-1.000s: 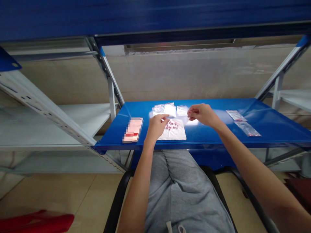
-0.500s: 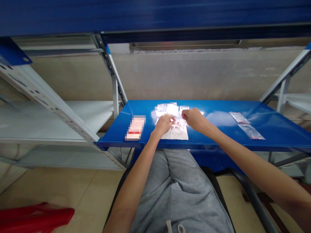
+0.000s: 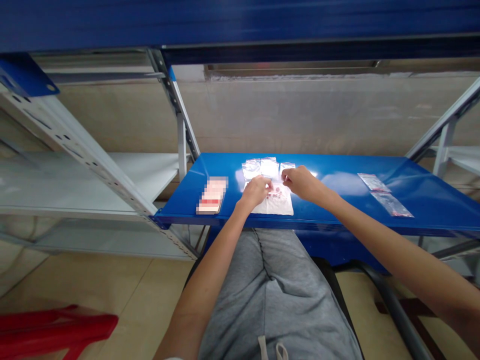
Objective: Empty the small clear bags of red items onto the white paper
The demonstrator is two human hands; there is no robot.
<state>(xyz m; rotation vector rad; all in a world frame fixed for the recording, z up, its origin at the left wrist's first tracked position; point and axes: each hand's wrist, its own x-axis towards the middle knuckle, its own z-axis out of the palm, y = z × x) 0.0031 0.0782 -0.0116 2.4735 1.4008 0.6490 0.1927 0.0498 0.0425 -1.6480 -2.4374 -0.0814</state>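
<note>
My left hand [image 3: 258,191] rests over the left side of a white cloth [image 3: 279,207], its fingers curled into a pinch. Across from it, my right hand [image 3: 299,182] is at the cloth's upper right, also with fingers pinched together. Whatever either hand holds is too small to make out. Several small red pieces [image 3: 276,193] lie on the cloth between the hands. Just behind are clear zip bags [image 3: 269,167], with another zip bag [image 3: 287,166] beyond my right fingers.
A pixelated pale, flat item [image 3: 212,196] lies left on the blue shelf [image 3: 330,200]. To the right lie two clear bags [image 3: 392,204] with small reddish contents. Metal posts [image 3: 180,120] and a blue upper shelf [image 3: 240,25] frame the space. Something red [image 3: 56,325] is at lower left.
The view has shifted slightly, so the shelf and its items appear a little further right. Both hands keep nearly the same pinched pose over the cloth.
</note>
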